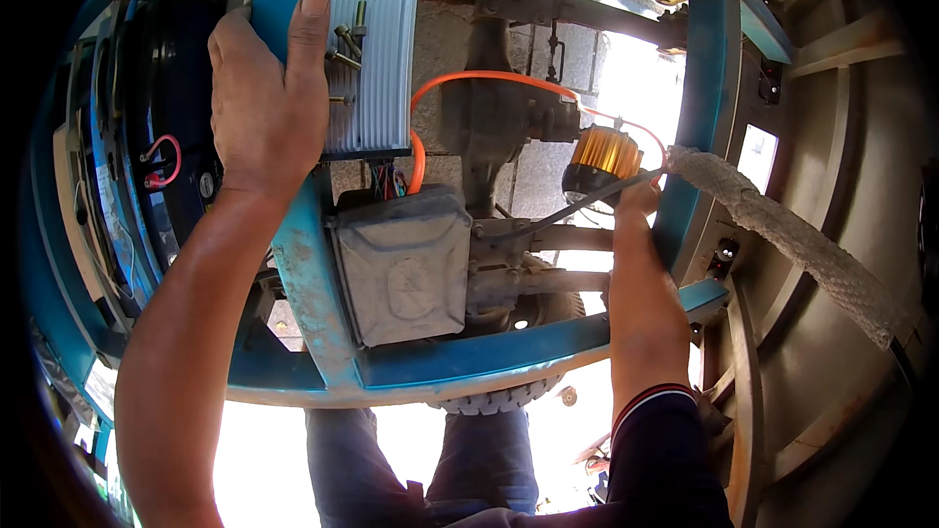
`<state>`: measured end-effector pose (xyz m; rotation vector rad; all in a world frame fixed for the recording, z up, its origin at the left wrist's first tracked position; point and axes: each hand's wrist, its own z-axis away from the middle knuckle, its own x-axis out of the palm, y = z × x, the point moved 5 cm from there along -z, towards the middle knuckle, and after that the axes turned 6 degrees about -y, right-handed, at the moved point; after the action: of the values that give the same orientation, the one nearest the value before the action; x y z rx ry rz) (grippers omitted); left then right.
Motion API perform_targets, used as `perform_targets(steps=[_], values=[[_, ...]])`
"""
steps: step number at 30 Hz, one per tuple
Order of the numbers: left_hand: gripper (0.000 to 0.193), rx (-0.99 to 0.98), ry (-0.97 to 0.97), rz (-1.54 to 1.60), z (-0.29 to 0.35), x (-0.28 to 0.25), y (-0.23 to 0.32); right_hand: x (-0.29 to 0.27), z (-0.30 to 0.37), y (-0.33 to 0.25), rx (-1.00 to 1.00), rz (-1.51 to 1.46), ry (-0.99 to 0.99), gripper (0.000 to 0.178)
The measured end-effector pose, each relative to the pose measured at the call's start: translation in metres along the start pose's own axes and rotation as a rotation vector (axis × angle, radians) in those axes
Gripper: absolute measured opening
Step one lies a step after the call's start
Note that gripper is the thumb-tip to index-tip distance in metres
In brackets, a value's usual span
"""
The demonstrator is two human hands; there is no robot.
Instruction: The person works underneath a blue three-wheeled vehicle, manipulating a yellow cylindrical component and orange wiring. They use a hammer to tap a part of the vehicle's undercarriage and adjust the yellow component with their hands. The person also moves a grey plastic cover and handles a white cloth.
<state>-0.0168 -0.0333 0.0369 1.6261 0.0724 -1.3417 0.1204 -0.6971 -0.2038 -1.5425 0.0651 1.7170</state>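
Note:
My left hand (266, 98) grips the blue frame bar (318, 279), its thumb stretched along the top and its other fingers bent over the left side. Right beside it sits a silver finned metal box (386, 49), with several brass-coloured bolts (348, 40) along its near side. Further right, my right hand (640, 198) reaches down next to a gold and black finned cylinder (604, 152). Its fingers look curled, but what they hold is hidden. A dark cable (577, 203) passes close to that hand. An orange cable (489, 75) runs from the finned box toward the cylinder.
A dusty grey cover (406, 269) lies below the finned box, with thin coloured wires above it. A blue crossbar (489, 350) spans the near side, above a tyre (504, 397). A grey wrapped hose (782, 235) slants across the right. An axle housing (479, 127) lies beneath.

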Motion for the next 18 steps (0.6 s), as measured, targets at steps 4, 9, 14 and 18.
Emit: perform_targets(steps=[4, 9, 14, 18], values=[[0.088, -0.029, 0.013, -0.043, 0.002, -0.008, -0.001, 0.012, 0.067, -0.082, -0.142, -0.066, -0.095, 0.026], [0.103, -0.063, -0.085, -0.011, -0.005, 0.002, 0.004, 0.003, 0.043, -0.039, -0.21, 0.404, -0.182, 0.032], [0.104, -0.068, -0.005, -0.104, -0.012, 0.006, -0.027, 0.019, 0.118, -0.098, -0.026, 0.645, -0.365, 0.044], [0.093, -0.02, 0.053, -0.141, -0.013, 0.009, -0.043, 0.024, 0.114, -0.082, -0.154, 0.763, -0.453, 0.042]])
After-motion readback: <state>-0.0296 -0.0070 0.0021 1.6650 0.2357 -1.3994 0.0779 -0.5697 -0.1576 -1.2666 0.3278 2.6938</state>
